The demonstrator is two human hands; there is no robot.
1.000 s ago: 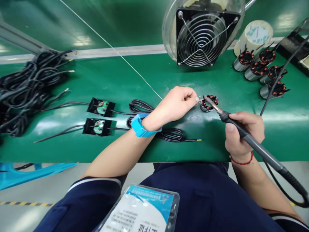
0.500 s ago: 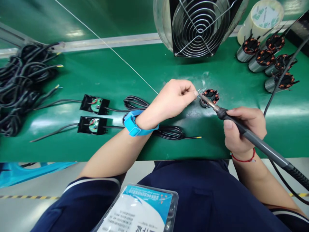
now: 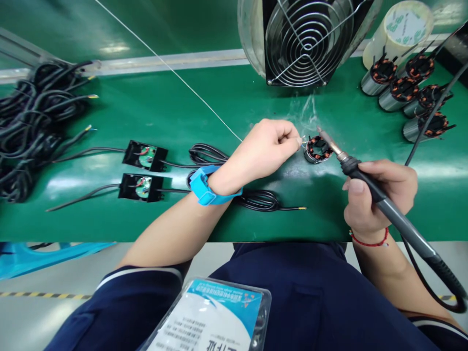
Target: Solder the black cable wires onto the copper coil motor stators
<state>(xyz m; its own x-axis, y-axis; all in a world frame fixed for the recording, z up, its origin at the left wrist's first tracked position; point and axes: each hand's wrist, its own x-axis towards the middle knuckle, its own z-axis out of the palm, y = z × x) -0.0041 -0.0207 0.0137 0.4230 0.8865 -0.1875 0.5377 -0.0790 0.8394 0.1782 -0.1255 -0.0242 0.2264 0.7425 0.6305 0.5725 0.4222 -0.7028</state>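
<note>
The left hand (image 3: 268, 148), thumb against forefinger, pinches a thin wire (image 3: 303, 140), mostly hidden, beside the copper-wound coil (image 3: 310, 154) on the green bench (image 3: 278, 229). The right hand (image 3: 383, 197) curls around a soldering iron (image 3: 404, 223), some fingers out of sight.

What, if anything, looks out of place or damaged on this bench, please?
Nothing looks plainly damaged. The black cables at the left lie tangled, unlike the neat coils by the blue wristband; wispy smoke hangs between the wound ring and the fan.
</note>
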